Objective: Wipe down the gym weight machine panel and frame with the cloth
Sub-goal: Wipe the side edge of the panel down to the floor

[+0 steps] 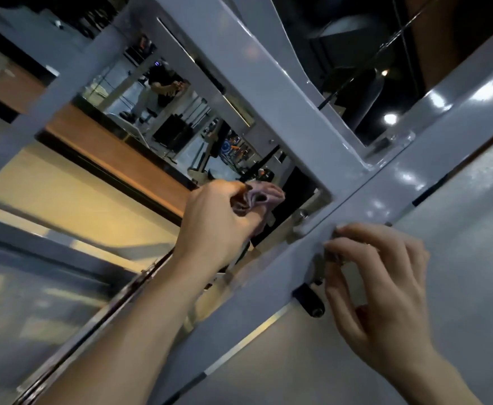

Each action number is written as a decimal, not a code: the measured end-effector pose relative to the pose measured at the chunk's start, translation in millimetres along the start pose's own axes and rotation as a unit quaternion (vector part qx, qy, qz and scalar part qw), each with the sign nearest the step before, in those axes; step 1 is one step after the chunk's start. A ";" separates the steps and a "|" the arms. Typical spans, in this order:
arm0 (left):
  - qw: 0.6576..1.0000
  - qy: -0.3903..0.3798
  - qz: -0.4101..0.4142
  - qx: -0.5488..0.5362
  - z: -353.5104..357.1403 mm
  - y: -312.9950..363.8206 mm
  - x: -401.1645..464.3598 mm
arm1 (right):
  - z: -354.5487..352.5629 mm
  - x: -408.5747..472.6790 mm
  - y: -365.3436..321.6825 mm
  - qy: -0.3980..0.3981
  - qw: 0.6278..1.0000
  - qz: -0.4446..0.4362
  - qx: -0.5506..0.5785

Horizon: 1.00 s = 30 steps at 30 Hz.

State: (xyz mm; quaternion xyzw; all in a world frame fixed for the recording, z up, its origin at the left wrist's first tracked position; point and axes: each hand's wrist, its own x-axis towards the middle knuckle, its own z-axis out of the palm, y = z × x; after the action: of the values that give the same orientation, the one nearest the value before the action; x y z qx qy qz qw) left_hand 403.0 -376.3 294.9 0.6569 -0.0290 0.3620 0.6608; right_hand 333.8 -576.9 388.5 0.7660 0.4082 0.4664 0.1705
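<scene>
Left fingers: we curl them tight round the cloth (pixel 264 194); the left hand (pixel 219 220) holds it bunched, a purple fold sticking out past the knuckles.
Right fingers: our fingertips (pixel 331 247) are bent and touch the frame (pixel 268 92) just above a small black knob (pixel 309 298); whether they pinch a small fitting there we cannot tell. The right hand (pixel 385 287) carries nothing else.
Cloth position: it sits at the lower corner of an opening in the frame, near a bolted bracket (pixel 301 220); touching the metal or just off it, we cannot tell.
Cloth handling: we judge it soft, light and limp, so a wad in the fist works; spreading it flat under the fingers would cover more paint.
Frame and panel: the grey panel (pixel 458 214) lies right of our right hand; both look glossy, hard and stiff, likely slick under the cloth.
Beyond: a mirror (pixel 140 92) behind the frame shows gym gear.
</scene>
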 end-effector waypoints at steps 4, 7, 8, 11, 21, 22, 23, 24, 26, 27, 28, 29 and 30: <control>0.999 -0.033 0.012 -0.032 26.9 4.4 22.0 | 7.0 6.4 -3.7 0.016 1.000 -0.018 -0.011; 0.997 -0.061 0.013 -0.055 36.8 15.3 35.9 | 8.4 7.9 -4.1 0.016 1.000 -0.023 -0.015; 0.994 -0.075 -0.004 -0.073 36.2 21.9 39.7 | 8.8 7.8 -3.5 0.017 0.999 -0.022 -0.014; 0.995 -0.086 -0.010 -0.058 35.1 39.9 52.9 | 9.0 7.9 -3.5 0.023 0.999 -0.019 -0.016; 0.972 -0.228 -0.003 -0.063 32.7 47.1 65.0 | 10.2 8.9 -2.3 0.027 0.999 -0.022 -0.023; 0.967 -0.239 -0.002 -0.084 31.2 46.9 64.0 | 10.1 8.8 -2.2 0.026 0.999 -0.024 -0.023; 0.966 -0.239 0.001 -0.102 32.0 43.6 62.5 | 10.4 8.6 -2.2 0.027 0.999 -0.025 -0.022; 0.964 -0.236 0.001 -0.121 33.7 41.0 62.2 | 11.0 8.1 -2.2 0.031 0.999 -0.025 -0.020; 0.962 -0.230 0.025 -0.148 32.5 36.3 55.9 | 12.5 8.0 -2.5 0.040 0.999 -0.024 -0.017; 0.960 -0.224 0.043 -0.160 31.8 32.6 53.2 | 12.9 8.3 -2.7 0.043 0.999 -0.024 -0.016; 0.959 -0.217 0.056 -0.172 31.8 28.7 51.3 | 13.4 8.7 -3.0 0.046 0.999 -0.025 -0.015; 0.959 -0.210 0.064 -0.182 32.2 25.6 50.3 | 13.5 8.8 -3.2 0.047 0.998 -0.026 -0.014; 0.956 -0.209 0.068 -0.192 31.4 24.5 50.2 | 13.5 9.1 -3.3 0.046 0.998 -0.027 -0.015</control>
State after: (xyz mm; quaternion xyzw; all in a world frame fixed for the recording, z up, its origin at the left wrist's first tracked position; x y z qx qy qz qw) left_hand 441.1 -385.2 345.7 0.5749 -0.2804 0.2479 0.7276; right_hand 345.9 -566.1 384.8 0.7302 0.4289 0.5022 0.1752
